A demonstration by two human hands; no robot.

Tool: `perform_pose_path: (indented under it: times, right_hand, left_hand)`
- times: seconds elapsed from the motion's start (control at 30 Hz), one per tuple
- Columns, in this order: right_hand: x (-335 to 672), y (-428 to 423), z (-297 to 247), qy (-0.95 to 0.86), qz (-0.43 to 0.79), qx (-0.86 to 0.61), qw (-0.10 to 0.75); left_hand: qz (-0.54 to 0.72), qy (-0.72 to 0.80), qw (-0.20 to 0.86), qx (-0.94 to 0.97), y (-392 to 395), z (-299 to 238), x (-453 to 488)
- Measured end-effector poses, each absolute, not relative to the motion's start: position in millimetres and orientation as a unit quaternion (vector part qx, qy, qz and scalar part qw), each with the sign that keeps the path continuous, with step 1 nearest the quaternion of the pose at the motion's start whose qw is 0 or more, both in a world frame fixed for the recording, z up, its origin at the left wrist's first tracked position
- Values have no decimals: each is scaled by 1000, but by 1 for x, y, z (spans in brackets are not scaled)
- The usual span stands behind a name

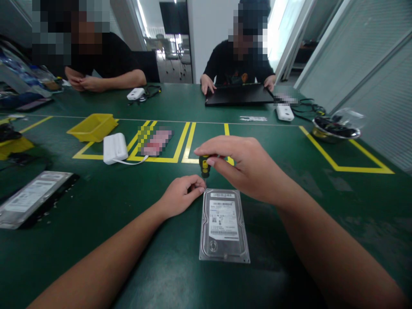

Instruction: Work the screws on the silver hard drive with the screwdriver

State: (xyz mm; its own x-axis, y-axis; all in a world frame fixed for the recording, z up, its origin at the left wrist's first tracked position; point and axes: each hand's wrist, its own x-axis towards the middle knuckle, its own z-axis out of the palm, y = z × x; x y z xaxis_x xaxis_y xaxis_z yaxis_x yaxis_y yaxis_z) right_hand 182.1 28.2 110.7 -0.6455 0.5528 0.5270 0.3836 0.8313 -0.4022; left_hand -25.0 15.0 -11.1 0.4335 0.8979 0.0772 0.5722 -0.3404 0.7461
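A silver hard drive (224,219) with a white label lies flat on the green table in front of me. My right hand (247,167) grips a small black-and-yellow screwdriver (205,165) from above, its shaft pointing down at the drive's far left corner. At that same corner, the thumb and fingers of my left hand (183,195) are pinched together, close by the screwdriver's tip. What those fingertips hold, if anything, is too small to make out.
Another hard drive (35,195) lies at the left. Beyond are a yellow bin (92,127), a white power bank (115,148) cabled to a phone (157,143), and a metal bowl (336,131) of dark parts. Two people sit opposite; one holds a black panel (240,95).
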Motion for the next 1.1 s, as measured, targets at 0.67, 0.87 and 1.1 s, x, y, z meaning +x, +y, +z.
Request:
perform_pose_path:
  times: [0.67, 0.87, 1.1]
  right_hand:
    - [183, 25, 116, -896, 124, -262, 335]
    - [185, 25, 117, -904, 118, -246, 330]
    - [185, 23, 116, -902, 141, -246, 325]
  left_hand:
    - [247, 475, 273, 799, 14, -13, -24]
    - [243, 472, 280, 800, 14, -11, -24]
    - [243, 474, 275, 801, 14, -12, -24]
